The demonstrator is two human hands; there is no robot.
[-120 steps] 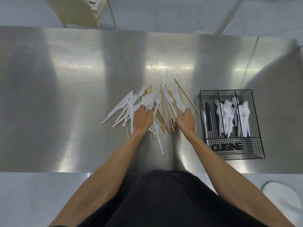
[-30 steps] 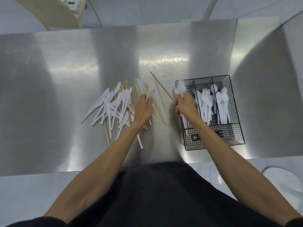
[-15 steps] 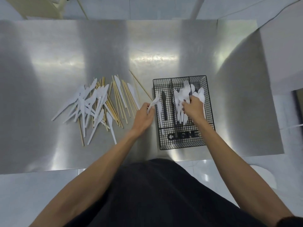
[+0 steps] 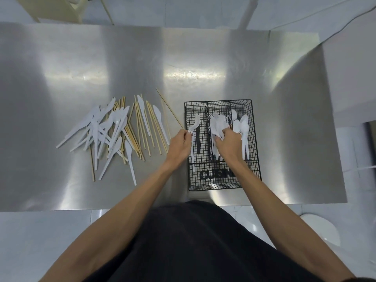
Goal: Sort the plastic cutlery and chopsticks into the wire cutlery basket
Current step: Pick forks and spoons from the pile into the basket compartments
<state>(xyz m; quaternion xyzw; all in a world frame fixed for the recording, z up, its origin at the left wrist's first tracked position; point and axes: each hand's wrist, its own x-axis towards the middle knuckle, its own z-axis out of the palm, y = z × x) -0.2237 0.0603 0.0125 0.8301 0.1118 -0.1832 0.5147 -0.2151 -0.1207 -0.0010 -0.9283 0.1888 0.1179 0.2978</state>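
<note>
A black wire cutlery basket [image 4: 251, 127] stands on the steel table, right of centre. Its middle compartment holds white forks [image 4: 217, 121], its right one white spoons [image 4: 243, 127], its left one a black knife [image 4: 198, 141]. My left hand [image 4: 180, 144] pinches a white plastic fork [image 4: 194, 125] over the basket's left compartment. My right hand [image 4: 231, 142] reaches into the middle compartment, fingers curled round the fork handles. A pile of white plastic knives [image 4: 101, 131] mixed with wooden chopsticks [image 4: 142, 127] lies to the left of the basket.
The steel table [image 4: 81, 58] ends close to my body and just right of the basket. One chopstick [image 4: 169, 108] lies slanted between pile and basket. A pale chair [image 4: 53, 7] stands beyond the far edge.
Both hands left the pile and moved right to the basket. My right hand carried forks into the middle compartment; my left hand brought one fork to the basket's left side.
</note>
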